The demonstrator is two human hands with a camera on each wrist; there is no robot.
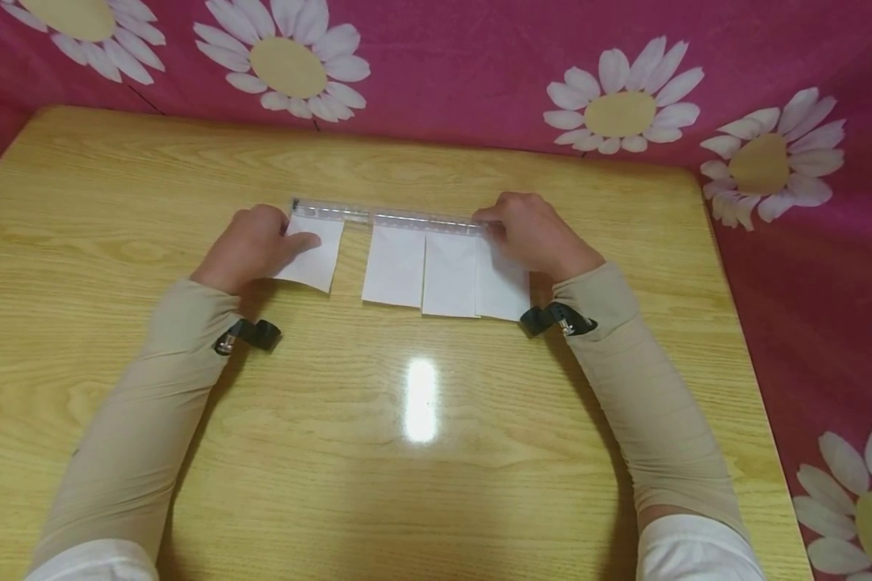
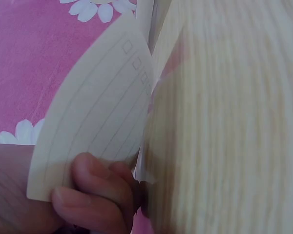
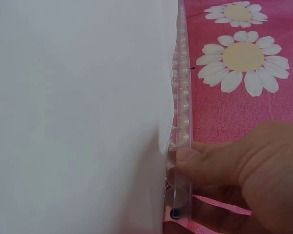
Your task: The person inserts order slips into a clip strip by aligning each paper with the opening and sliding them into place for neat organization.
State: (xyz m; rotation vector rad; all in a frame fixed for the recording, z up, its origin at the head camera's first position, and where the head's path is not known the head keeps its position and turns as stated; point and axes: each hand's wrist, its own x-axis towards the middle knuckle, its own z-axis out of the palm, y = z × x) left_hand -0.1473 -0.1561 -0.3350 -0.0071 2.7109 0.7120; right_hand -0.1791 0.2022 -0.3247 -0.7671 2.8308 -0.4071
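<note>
A long clear plastic strip (image 1: 425, 219) runs between my hands, with a row of rounded, shiny shapes along it in the right wrist view. From it hang several white paper slips (image 1: 392, 266), three side by side on the right. A gap separates them from the slip (image 1: 327, 262) at the left end, which my left hand (image 1: 247, 246) grips, thumb across its front. Its back, in the left wrist view, carries printed lines and small boxes, with curled fingers (image 2: 95, 195) against it. My right hand (image 1: 534, 230) pinches the strip's right end between thumb and fingers.
The strip and slips are over a wood-grain table (image 1: 334, 484), whose front half shows a bright light reflection. Behind and to the right is a pink cloth (image 1: 443, 64) with large white daisies. Black straps (image 1: 262, 334) stick out at both wrists.
</note>
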